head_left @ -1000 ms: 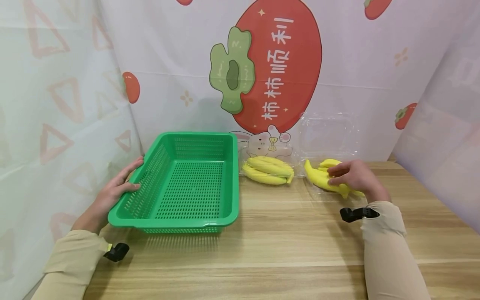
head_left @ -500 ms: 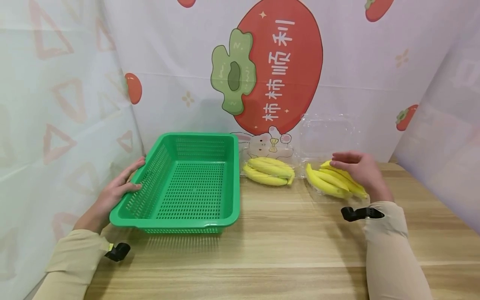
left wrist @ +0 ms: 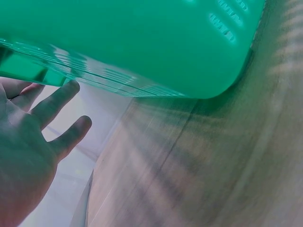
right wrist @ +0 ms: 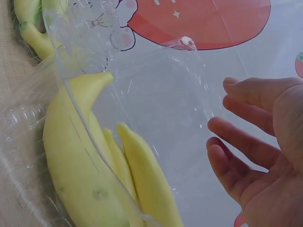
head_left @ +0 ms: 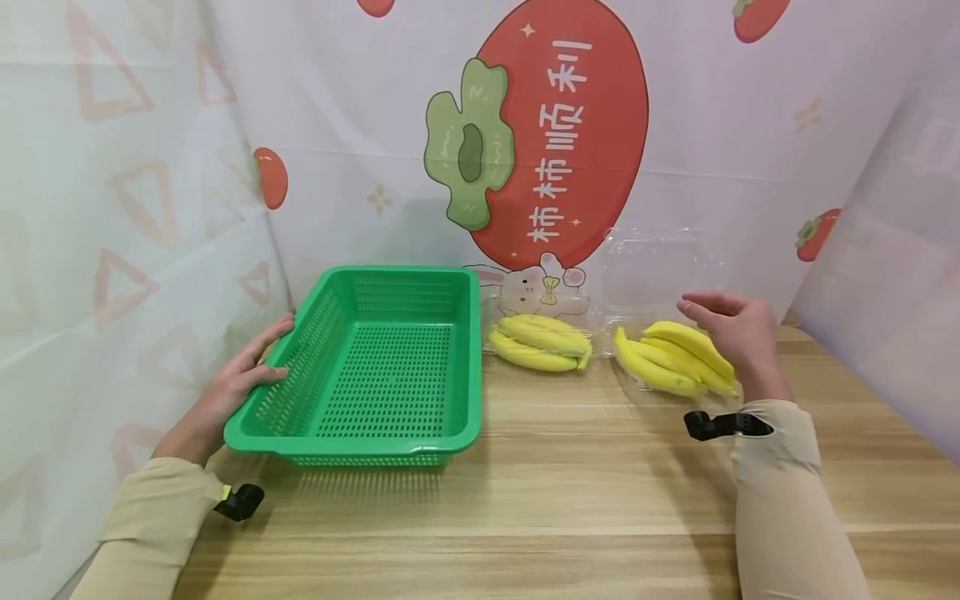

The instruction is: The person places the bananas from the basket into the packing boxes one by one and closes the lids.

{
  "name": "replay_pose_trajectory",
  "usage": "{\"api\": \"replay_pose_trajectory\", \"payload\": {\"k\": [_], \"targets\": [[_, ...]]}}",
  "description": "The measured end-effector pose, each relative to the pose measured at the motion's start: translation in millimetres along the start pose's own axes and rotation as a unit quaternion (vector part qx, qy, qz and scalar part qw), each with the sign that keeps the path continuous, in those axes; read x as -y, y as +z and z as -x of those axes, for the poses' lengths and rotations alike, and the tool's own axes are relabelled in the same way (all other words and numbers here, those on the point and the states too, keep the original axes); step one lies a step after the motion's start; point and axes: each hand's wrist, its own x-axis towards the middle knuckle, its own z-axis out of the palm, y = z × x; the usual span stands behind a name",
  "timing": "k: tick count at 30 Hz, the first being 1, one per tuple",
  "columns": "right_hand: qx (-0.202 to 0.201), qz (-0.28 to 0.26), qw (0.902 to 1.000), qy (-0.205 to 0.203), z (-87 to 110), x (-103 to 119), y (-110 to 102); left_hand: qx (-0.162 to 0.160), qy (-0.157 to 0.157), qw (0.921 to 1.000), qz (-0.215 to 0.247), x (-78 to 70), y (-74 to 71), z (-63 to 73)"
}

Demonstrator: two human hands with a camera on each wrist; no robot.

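My left hand (head_left: 240,375) holds the left rim of a green plastic basket (head_left: 469,392), thumb over the edge and fingers outside below it. Underneath that rim, the left wrist view shows fingers (left wrist: 57,101) spread and fairly straight. To the right, a bunch of yellow bananas (head_left: 663,358) lies in a clear plastic box (head_left: 660,267) whose lid stands raised behind. My right hand (head_left: 738,333) hovers just above and right of these bananas, its relaxed fingers (right wrist: 246,142) holding nothing and apart from the lid.
Between basket and raised-lid box sits another clear box with bananas (head_left: 540,340). All stand on a wooden table (head_left: 525,500) against a printed curtain (head_left: 360,125), with curtain walls on both sides. The basket has nothing in it.
My right hand has come off the bananas in the box, rising up and to the right, so the bunch shows fully. My left hand stays on the basket.
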Motion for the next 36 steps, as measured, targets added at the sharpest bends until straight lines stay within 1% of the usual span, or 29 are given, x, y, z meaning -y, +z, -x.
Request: {"api": "replay_pose_trajectory", "payload": {"k": [4,7,11,14,15,19,22,25,29,33,36], "targets": [[-0.004,-0.004,1.0,0.005,-0.3,0.1,-2.2,0.004,-0.009,0.9999,0.011,-1.5,-0.3,0.3],[-0.003,-0.006,0.9999,0.009,0.1,2.0,-2.8,0.009,-0.015,0.9998,0.005,-3.7,-0.7,0.7],[-0.003,-0.01,0.9999,0.008,0.8,6.1,-2.4,0.014,-0.021,0.9981,-0.056,-7.0,-1.4,2.0],[-0.006,-0.011,0.9999,0.006,1.8,9.3,-1.9,0.019,-0.025,0.9929,-0.114,-9.9,-2.3,2.6],[-0.007,-0.011,0.9999,0.006,2.1,10.5,-1.6,0.02,-0.03,0.9914,-0.126,-10.9,-3.1,2.6],[-0.008,-0.006,0.9999,0.005,3.4,15.0,-0.8,0.025,-0.034,0.9821,-0.184,-17.1,-6.3,-0.3],[-0.011,0.006,0.9999,-0.001,4.1,16.7,-1.4,0.035,-0.038,0.9736,-0.222,-23.0,-7.0,-3.7],[-0.013,0.021,0.9996,-0.016,5.0,15.5,-3.1,0.049,-0.057,0.9639,-0.256,-30.0,-7.0,-6.1],[-0.009,0.041,0.9982,-0.041,5.9,10.6,-7.7,0.062,-0.065,0.9497,-0.3,-37.2,-8.0,-7.9],[0.0,0.074,0.996,-0.049,5.4,6.7,-14.8,0.063,-0.064,0.9374,-0.336,-46.7,-10.9,-9.4],[0.011,0.104,0.9931,-0.052,3.6,5.3,-22.3,0.058,-0.068,0.9298,-0.357,-60.4,-11.6,-13.0]]}}
